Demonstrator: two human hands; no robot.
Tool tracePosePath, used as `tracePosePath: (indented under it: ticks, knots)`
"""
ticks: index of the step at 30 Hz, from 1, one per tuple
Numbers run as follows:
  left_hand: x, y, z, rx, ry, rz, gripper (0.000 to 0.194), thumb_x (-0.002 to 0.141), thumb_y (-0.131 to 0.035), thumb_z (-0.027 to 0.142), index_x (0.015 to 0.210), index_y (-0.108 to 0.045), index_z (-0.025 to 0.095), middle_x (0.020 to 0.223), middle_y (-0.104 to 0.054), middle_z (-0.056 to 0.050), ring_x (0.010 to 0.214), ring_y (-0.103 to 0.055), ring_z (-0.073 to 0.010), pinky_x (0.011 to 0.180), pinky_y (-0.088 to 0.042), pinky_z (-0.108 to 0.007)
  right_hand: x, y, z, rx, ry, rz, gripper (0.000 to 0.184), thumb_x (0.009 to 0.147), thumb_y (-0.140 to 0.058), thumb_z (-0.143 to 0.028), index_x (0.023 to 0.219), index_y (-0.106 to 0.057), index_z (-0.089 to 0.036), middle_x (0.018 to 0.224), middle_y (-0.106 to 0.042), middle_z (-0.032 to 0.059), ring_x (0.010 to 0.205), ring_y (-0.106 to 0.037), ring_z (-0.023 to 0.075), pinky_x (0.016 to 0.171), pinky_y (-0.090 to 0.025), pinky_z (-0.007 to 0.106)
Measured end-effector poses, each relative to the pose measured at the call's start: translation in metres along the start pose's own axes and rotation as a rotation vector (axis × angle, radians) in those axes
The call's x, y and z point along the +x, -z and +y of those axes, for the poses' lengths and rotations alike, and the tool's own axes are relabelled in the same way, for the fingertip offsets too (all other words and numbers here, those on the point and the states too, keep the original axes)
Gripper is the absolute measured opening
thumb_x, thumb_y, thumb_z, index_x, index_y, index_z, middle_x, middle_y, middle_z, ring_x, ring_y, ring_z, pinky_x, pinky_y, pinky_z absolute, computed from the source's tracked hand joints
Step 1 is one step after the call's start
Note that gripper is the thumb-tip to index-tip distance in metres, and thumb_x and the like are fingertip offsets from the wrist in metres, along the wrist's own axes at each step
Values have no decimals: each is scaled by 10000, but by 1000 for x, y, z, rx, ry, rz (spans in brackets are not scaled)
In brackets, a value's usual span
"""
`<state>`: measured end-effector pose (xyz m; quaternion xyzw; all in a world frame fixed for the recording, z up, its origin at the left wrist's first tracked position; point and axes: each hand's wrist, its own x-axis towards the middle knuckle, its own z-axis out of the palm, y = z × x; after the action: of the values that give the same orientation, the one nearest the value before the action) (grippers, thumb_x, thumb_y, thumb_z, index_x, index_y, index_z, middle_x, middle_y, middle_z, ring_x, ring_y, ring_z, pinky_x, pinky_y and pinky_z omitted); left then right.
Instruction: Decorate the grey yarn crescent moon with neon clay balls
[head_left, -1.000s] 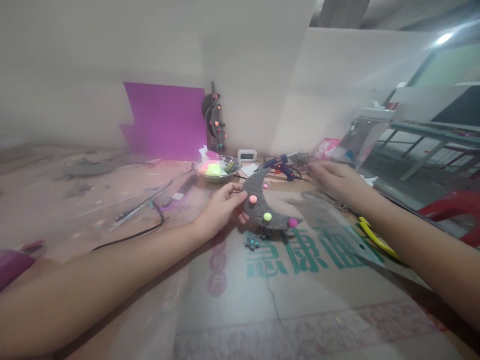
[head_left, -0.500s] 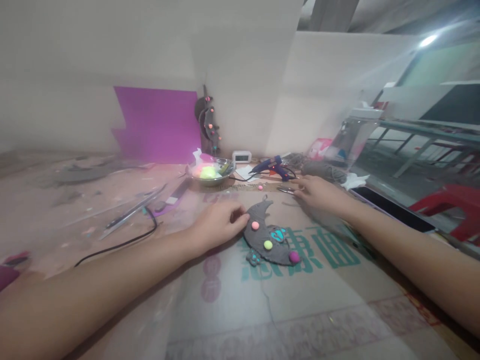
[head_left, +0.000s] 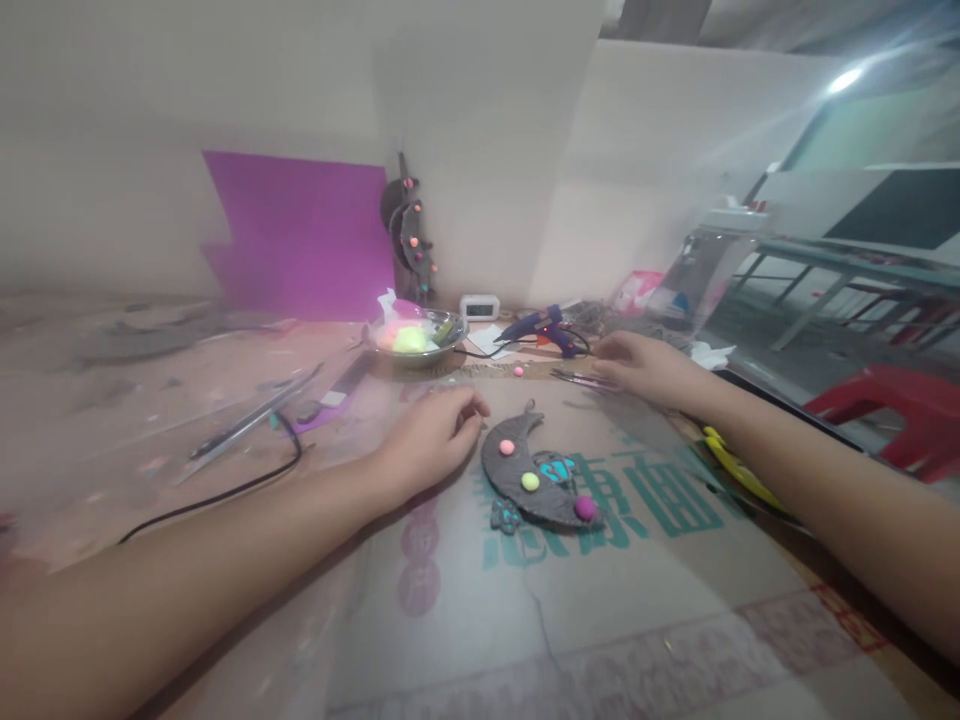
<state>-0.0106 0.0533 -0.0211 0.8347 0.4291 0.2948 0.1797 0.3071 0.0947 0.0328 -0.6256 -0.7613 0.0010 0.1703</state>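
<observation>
The grey crescent lies flat on the printed cardboard on the desk, between the two hands and nearer the left. Three balls are mounted on its face: salmon at the upper part, yellow-green at the middle, purple near the lower tip. A small loop stands at the upper tip. One grey-and-turquoise piece adjoins the lower left edge; a second turquoise-faced piece adjoins the inner curve.

Left hand: rests on the cardboard, just beside the crescent and apart from it. The fingers are loosely bent, released, and grasp nothing visible.

Right hand: positioned at the far right of the cardboard, at the near end of the tweezers. Whether its fingers grasp the tweezers cannot be determined.

Adjacent items: the blue glue gun lies beyond the tweezers; a loose pink ball lies to their left. The metal bowl, containing brightly coloured material, stands at the rear, left of the white clock. A yellow-handled tool lies beside the right forearm.
</observation>
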Motion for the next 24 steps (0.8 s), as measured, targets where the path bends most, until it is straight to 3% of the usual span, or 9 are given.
tracePosePath:
  ticks: [3,5,9,11,13,15,20,24]
  knots:
    - [1,-1,0,6,6,-1,175,900,-485,228,1006,-621,199,954,-700,-43,878,-649,-225,751,-472,-339,2,0,3,72,5,9,428,878,-554,-452,1195,-635,-176,1204,-700,105,1042,-667,270,905,-500,388]
    - [1,-1,1,-2,12,1,179,898,-484,225,1013,-620,200,938,-697,-34,867,-647,-218,741,-473,-336,1,4,-1,83,-3,-23,388,878,-541,-471,1106,-671,-186,1106,-730,87,965,-677,260,847,-504,366]
    - [1,0,1,-22,27,2,184,900,-491,232,1021,-626,199,963,-708,-36,890,-656,-218,770,-485,-346,-14,20,-28,130,70,-337,384,878,-519,-545,838,-682,-200,836,-723,35,777,-655,224,689,-469,310]
    - [1,0,1,-32,28,10,186,902,-494,236,1024,-630,198,988,-714,-42,912,-661,-222,793,-492,-352,-26,29,-46,159,176,-509,398,886,-517,-569,851,-684,-209,840,-714,25,777,-647,213,676,-457,294]
    - [0,0,1,-44,34,21,186,904,-501,244,1025,-634,196,1002,-719,-47,927,-666,-226,810,-499,-357,-38,31,-61,159,249,-596,385,888,-531,-570,903,-692,-221,858,-715,24,776,-640,205,650,-442,279]
    - [0,0,2,-68,46,21,190,908,-498,245,1028,-637,198,1008,-728,-45,939,-672,-226,826,-506,-361,-46,26,-72,135,278,-559,344,905,-528,-524,950,-700,-229,878,-720,28,768,-633,197,631,-426,273]
    - [1,0,8,-162,76,0,196,897,-495,213,1014,-650,189,1021,-748,-48,971,-690,-222,873,-521,-366,-48,-5,-82,99,307,-296,300,931,-498,-386,871,-725,-200,884,-724,62,799,-629,208,705,-430,302]
    - [2,2,13,-269,113,-44,167,854,-545,189,967,-667,178,1033,-755,-60,966,-702,-216,878,-538,-357,-44,-21,-81,399,204,-388,371,930,-487,-445,831,-722,-176,830,-726,58,770,-642,196,697,-461,293]
